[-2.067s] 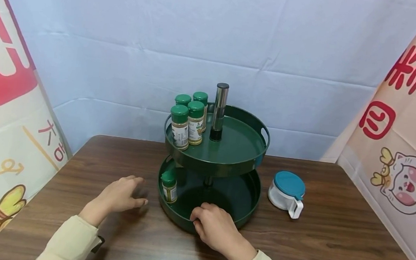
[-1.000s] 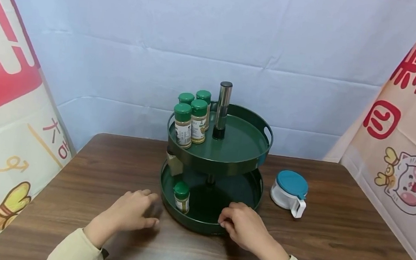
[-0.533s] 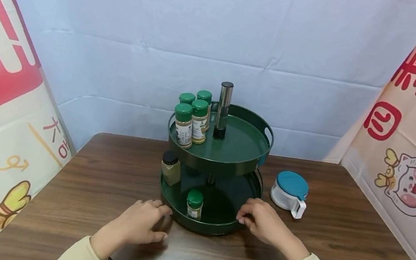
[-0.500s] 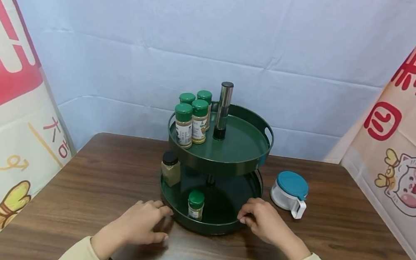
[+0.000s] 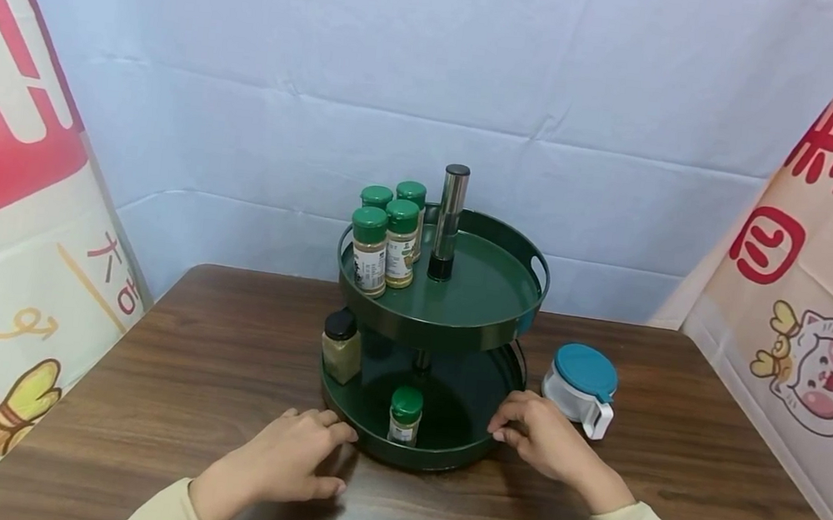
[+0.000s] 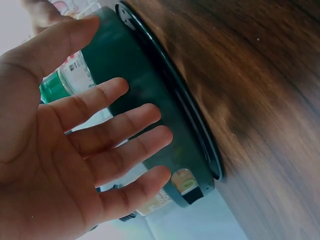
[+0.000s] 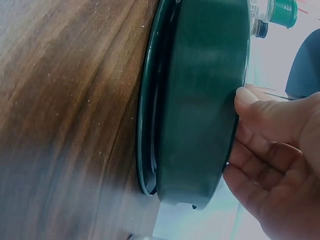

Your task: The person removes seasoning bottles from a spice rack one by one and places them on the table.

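A dark green two-tier turntable stands on the table. My right hand (image 5: 538,435) pinches the front right rim of its lower tray (image 5: 427,459); in the right wrist view the thumb (image 7: 246,96) meets the rim and the other fingers curl behind it. My left hand (image 5: 284,457) has loosely extended fingers right at the tray's front left wall (image 6: 145,85). Inside the lower tray, a small green-capped spice jar (image 5: 405,416) stands at the front and a black-capped jar (image 5: 342,355) at the left. Several taller green-capped spice jars (image 5: 368,264) stand on the upper tray (image 5: 447,336).
A metal post (image 5: 450,217) rises through the turntable's middle. To its right stands a white jar with a blue lid (image 5: 585,370) and a handle, just behind my right hand. The brown wooden table (image 5: 699,455) ends at a pale cloth backdrop (image 5: 311,99).
The lower tray has turned, its small jar moving right along the front and the black-capped jar coming into view at left. Both hands have moved right. The upper tray's jars keep their places.
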### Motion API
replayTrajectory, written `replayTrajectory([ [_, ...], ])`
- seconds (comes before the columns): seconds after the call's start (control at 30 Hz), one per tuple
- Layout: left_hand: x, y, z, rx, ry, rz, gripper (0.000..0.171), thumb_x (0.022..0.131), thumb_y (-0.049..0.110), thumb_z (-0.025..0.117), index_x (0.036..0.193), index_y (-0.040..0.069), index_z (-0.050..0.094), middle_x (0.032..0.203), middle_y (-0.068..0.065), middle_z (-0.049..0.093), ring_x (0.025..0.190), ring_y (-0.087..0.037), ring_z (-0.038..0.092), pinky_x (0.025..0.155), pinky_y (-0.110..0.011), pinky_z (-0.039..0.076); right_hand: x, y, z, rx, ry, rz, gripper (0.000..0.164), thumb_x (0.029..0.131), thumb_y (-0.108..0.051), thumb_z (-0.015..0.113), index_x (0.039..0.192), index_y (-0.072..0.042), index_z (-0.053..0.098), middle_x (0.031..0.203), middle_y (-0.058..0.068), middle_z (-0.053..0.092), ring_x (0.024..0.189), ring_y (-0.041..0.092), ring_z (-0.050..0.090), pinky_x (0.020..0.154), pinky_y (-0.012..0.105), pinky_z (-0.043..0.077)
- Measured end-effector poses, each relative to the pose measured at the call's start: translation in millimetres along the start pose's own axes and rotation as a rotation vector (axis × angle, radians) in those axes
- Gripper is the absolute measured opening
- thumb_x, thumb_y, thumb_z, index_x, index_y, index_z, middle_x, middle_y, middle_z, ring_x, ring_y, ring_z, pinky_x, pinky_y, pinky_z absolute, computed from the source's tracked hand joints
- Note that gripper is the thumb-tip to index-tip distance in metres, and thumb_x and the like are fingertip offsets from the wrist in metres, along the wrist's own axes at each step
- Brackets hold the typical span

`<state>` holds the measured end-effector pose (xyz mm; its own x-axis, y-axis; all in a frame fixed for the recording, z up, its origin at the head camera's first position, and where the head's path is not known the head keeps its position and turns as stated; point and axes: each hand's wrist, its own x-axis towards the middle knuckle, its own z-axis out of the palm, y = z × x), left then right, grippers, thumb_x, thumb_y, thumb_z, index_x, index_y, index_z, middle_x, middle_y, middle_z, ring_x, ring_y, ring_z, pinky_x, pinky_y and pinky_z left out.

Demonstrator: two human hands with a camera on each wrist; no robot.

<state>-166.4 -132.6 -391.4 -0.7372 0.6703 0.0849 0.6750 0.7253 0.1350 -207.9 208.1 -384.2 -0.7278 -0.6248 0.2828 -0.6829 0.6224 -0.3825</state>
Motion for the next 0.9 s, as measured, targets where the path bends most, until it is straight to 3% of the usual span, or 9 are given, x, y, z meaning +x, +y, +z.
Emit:
replayTrajectory([
  [0.23,-2.9,-5.4,-2.2,-0.019,0.000,-0.017,0.048,0.074,0.040,0.070,0.111,0.011,0.062,0.103,-0.006,0.061,0.091,-0.020,0.056,0.071,-0.048,0.050,-0.2,-3.5,-4.9,0.021,-0.056,-0.009,0.010,0.080,-0.012,0.068,0.088,-0.017,0.068,0.089,-0.008,0.061,0.086,0.013,0.054,0.069,0.037,0.051],
  [0.4,-6.5,-13.2,-8.5,-0.060,0.009,-0.043,0.047,0.076,0.038,0.069,0.112,0.010,0.061,0.104,-0.007,0.061,0.090,-0.023,0.057,0.069,-0.050,0.051,2.9,-12.2,-1.6,0.028,-0.047,-0.082,0.015,0.080,-0.014,0.068,0.095,-0.016,0.067,0.093,-0.007,0.062,0.089,0.013,0.053,0.071,0.040,0.051],
  [0.7,-8.6,-30.3,-9.5,-0.082,0.051,-0.077,0.047,0.076,0.036,0.070,0.110,0.006,0.060,0.104,-0.007,0.061,0.084,-0.022,0.060,0.067,-0.046,0.052,12.0,-37.2,11.4,-0.021,0.004,-0.148,0.015,0.079,-0.016,0.069,0.093,-0.019,0.064,0.091,-0.008,0.059,0.083,0.009,0.055,0.068,0.032,0.052],
  [0.9,-9.6,-43.3,-11.0,-0.073,0.070,-0.142,0.049,0.075,0.034,0.071,0.110,0.001,0.060,0.104,-0.012,0.061,0.082,-0.025,0.060,0.066,-0.046,0.053,19.0,-50.9,22.2,-0.034,0.015,-0.181,0.014,0.079,-0.013,0.069,0.091,-0.016,0.065,0.090,-0.007,0.057,0.078,0.007,0.052,0.063,0.027,0.051],
])
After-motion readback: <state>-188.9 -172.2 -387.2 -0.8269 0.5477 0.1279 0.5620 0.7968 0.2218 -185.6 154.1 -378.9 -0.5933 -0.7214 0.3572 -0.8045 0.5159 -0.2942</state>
